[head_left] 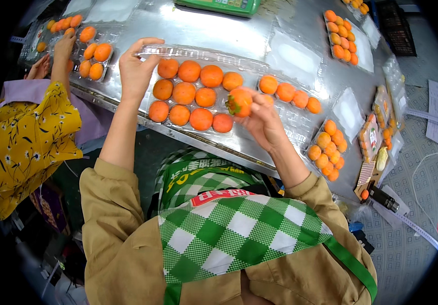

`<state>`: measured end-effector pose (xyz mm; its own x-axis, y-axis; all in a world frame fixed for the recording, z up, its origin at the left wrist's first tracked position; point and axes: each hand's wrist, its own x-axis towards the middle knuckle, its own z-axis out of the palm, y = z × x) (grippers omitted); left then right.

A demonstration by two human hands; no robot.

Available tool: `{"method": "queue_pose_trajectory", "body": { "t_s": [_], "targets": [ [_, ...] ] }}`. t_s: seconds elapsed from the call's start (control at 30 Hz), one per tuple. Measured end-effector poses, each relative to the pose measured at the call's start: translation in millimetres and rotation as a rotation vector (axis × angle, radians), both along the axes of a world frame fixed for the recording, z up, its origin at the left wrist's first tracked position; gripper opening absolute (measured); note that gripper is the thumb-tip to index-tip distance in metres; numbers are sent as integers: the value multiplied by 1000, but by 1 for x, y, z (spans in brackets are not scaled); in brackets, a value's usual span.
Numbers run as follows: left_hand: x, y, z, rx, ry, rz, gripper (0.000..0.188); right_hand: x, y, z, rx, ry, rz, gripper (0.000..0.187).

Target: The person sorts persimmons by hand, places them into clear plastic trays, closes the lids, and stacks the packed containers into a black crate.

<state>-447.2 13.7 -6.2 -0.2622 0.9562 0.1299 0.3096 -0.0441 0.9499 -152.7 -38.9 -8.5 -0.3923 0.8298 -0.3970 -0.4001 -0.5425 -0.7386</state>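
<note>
Fingers [253, 104] of the right hand [263, 122] curl loosely around an orange persimmon [239, 102], holding it just above the near right corner of a clear plastic tray [198, 52], its green calyx turned to the left. Eleven more persimmons [194, 96] lie in rows inside that tray. The left hand [136, 68] pinches the tray's raised clear lid at its far left corner, thumb and fingers closed on the edge. The tray rests on a shiny metal table [219, 30]. Just to the right sits a second clear tray [292, 119] with four persimmons along its far side. At the far left, another person's hand [64, 47], in a yellow flowered sleeve [26, 137], reaches toward a further tray of fruit [94, 53].
</note>
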Motion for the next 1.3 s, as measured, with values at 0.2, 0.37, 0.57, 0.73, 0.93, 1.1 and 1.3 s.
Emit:
{"method": "queue_pose_trajectory", "body": {
  "t_s": [0.2, 0.37, 0.57, 0.73, 0.93, 1.1, 1.3],
  "targets": [
    [-2, 0, 4, 13, -26, -19, 17, 4, -13, 8, -255, 748, 256, 63],
    [-2, 8, 3, -4, -49, -25, 18, 4, -15, 13, -276, 842, 270, 63],
    [-2, 10, 2, -4, -37, -32, 18, 7, -13, 8, -224, 856, 321, 60],
    [-1, 16, 3, 20, -41, -50, 17, -3, 2, 16, 107, -9, 178, 42],
    [-2, 19, 3, -21, 1, -22, 16, -18, 10, -11, 920, -1138, 103, 49],
    [-2, 21, 2, 13, -24, -35, 17, -24, 11, -21, 993, -1255, 98, 51],
    [1, 42, 9, -97, 127, 66, 26, -30, 14, -22, 995, -1252, 95, 50]
  ]
}}
